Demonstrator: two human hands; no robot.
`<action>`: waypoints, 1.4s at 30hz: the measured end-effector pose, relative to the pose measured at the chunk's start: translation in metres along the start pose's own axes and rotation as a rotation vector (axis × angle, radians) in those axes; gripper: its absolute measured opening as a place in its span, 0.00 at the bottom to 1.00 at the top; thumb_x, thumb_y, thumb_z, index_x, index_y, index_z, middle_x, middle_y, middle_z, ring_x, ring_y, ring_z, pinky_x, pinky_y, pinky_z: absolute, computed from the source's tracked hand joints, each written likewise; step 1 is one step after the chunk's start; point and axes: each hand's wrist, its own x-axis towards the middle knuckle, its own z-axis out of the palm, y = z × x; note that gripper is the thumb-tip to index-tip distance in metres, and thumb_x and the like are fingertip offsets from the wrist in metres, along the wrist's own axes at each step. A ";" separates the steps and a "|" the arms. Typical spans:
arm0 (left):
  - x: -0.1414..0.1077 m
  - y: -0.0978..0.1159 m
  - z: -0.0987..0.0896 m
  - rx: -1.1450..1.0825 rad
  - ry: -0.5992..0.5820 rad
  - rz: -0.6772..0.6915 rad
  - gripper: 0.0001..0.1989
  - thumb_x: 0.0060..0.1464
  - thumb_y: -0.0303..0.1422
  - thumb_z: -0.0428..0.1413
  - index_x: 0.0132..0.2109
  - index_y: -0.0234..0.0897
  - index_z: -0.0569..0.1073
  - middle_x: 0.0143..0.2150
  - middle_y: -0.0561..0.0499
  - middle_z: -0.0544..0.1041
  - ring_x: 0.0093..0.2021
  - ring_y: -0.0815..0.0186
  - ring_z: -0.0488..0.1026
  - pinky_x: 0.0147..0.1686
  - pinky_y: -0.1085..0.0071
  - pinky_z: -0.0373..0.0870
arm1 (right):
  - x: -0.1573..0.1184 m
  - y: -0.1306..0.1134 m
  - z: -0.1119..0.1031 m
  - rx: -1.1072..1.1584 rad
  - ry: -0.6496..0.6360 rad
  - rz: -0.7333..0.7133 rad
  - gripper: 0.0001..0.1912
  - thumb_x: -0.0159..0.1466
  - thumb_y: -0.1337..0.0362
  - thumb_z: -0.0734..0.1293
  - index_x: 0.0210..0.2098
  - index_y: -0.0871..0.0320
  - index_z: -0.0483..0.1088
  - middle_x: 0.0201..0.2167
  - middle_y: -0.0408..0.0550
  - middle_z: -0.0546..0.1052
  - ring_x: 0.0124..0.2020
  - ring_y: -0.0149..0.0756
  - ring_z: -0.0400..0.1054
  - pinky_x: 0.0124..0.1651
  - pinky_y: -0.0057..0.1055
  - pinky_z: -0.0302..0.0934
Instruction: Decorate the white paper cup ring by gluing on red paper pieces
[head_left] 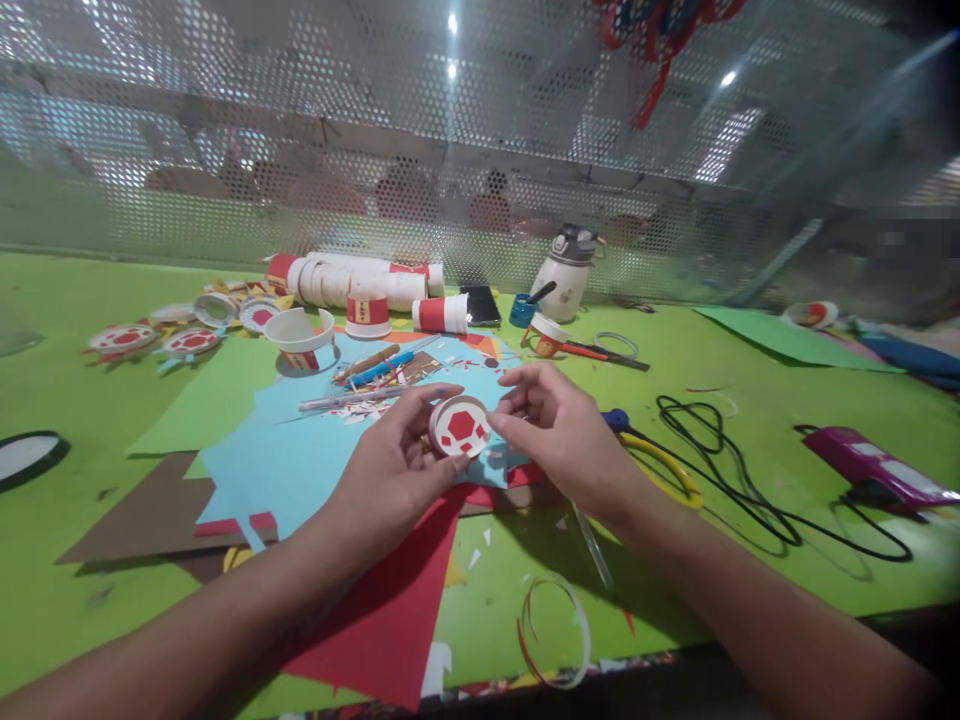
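A small round paper cup base (460, 426) with red cut pieces on its white face is held up over the blue paper (277, 455). My left hand (409, 450) grips its left and lower rim between thumb and fingers. At its right edge is my right hand (551, 425), thumb and fingers curled close together near the rim; whether a small piece sits between those fingertips is too small to tell. Behind the hands lie a blue pen (381, 369), a brown pen (369, 362) and paper scraps (367, 410).
Cut and stacked paper cups (360, 285), a bottle (562, 275) and a blue jar (523, 310) stand at the back. Decorated discs (124, 340) lie at left. Right of the hands are yellow-handled scissors (667, 465), a black cable (739, 490) and a purple device (874, 465). Red paper (382, 610) lies in front.
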 end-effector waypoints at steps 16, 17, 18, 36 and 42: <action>-0.002 -0.006 -0.002 0.211 -0.068 0.161 0.20 0.53 0.25 0.59 0.53 0.40 0.67 0.49 0.51 0.75 0.45 0.67 0.74 0.43 0.71 0.73 | -0.005 0.007 0.010 -0.027 -0.102 0.066 0.15 0.57 0.67 0.64 0.44 0.56 0.64 0.26 0.37 0.66 0.22 0.27 0.59 0.23 0.26 0.55; -0.002 -0.006 -0.003 0.214 -0.071 0.164 0.21 0.53 0.25 0.58 0.53 0.41 0.67 0.49 0.51 0.74 0.46 0.66 0.74 0.44 0.71 0.72 | -0.005 0.008 0.010 -0.004 -0.112 0.079 0.15 0.57 0.67 0.64 0.44 0.56 0.64 0.26 0.37 0.66 0.22 0.27 0.59 0.23 0.26 0.55; -0.002 -0.006 -0.003 0.215 -0.073 0.162 0.21 0.53 0.25 0.58 0.53 0.41 0.67 0.50 0.51 0.74 0.46 0.66 0.74 0.45 0.70 0.72 | -0.005 0.009 0.010 0.023 -0.121 0.093 0.15 0.57 0.67 0.64 0.44 0.56 0.64 0.26 0.37 0.66 0.21 0.26 0.59 0.23 0.26 0.55; 0.000 0.003 -0.001 0.051 -0.017 0.007 0.24 0.47 0.27 0.63 0.52 0.35 0.67 0.45 0.47 0.78 0.42 0.64 0.76 0.40 0.70 0.74 | -0.004 0.003 0.007 0.137 -0.097 0.116 0.12 0.58 0.67 0.64 0.43 0.57 0.65 0.24 0.36 0.65 0.21 0.27 0.59 0.22 0.26 0.55; 0.000 0.004 -0.002 -0.019 0.045 -0.013 0.27 0.46 0.27 0.64 0.54 0.36 0.66 0.47 0.46 0.78 0.44 0.62 0.77 0.44 0.67 0.74 | -0.011 0.003 0.001 -0.184 0.140 -0.402 0.16 0.59 0.71 0.63 0.47 0.57 0.64 0.32 0.43 0.73 0.30 0.31 0.67 0.34 0.32 0.64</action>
